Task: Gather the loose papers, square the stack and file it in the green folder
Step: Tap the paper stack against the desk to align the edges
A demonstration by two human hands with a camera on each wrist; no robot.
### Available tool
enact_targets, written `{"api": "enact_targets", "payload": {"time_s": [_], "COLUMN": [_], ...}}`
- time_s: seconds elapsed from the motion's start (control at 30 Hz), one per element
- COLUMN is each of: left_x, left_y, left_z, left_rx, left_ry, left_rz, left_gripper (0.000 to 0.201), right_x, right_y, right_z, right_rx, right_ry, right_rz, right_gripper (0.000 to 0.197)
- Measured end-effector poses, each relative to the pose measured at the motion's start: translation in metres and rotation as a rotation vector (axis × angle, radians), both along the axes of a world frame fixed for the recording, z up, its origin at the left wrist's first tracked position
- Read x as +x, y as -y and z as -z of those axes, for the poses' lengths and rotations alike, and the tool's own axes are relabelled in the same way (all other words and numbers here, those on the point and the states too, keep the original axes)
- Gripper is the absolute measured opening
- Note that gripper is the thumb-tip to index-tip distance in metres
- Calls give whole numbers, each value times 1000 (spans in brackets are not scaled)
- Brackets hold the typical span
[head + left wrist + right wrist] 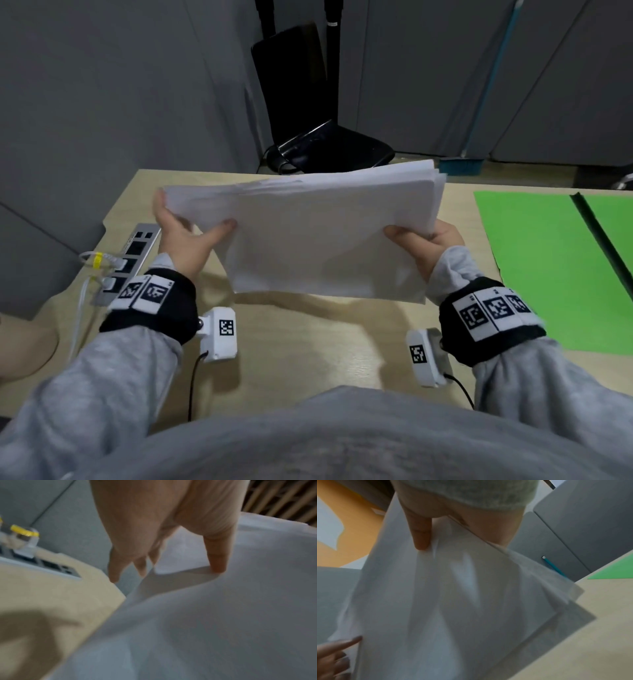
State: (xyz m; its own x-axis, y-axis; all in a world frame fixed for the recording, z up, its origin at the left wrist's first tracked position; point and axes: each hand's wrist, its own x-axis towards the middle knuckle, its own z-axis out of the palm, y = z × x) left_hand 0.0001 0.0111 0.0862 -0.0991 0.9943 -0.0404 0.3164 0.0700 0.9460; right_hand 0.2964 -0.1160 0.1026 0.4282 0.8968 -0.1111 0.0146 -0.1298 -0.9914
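The green folder [534, 260] lies open on the surface [308, 342], off to my right, nearest my right hand [424, 243]. I hold the paper stack [318, 233] up between both hands, long side going left to right. My left hand [181, 236] pinches one end, my right hand pinches the other.

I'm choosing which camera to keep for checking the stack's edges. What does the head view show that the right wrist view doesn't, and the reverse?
Only the head view: the power strip, the open folder's black spine, both wrist cameras.

Only the right wrist view: close up, the sheets' fanned, unaligned corner.

Both: the paper stack, the right hand gripping it, the left hand, the green folder, the wooden desk.
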Motion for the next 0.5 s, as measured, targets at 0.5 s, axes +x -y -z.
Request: {"api": "enact_targets", "payload": {"time_s": [0.5], "left_x": [17], "left_y": [13], "left_z": [22], "left_rx": [114], "left_ry": [146], "left_rz": [133], "left_gripper": [34], "right_x": [4], "right_y": [0], "right_z": [34], "right_rx": [-55], "right_ry": [54], "right_rz": [238], "right_gripper": [32]}}
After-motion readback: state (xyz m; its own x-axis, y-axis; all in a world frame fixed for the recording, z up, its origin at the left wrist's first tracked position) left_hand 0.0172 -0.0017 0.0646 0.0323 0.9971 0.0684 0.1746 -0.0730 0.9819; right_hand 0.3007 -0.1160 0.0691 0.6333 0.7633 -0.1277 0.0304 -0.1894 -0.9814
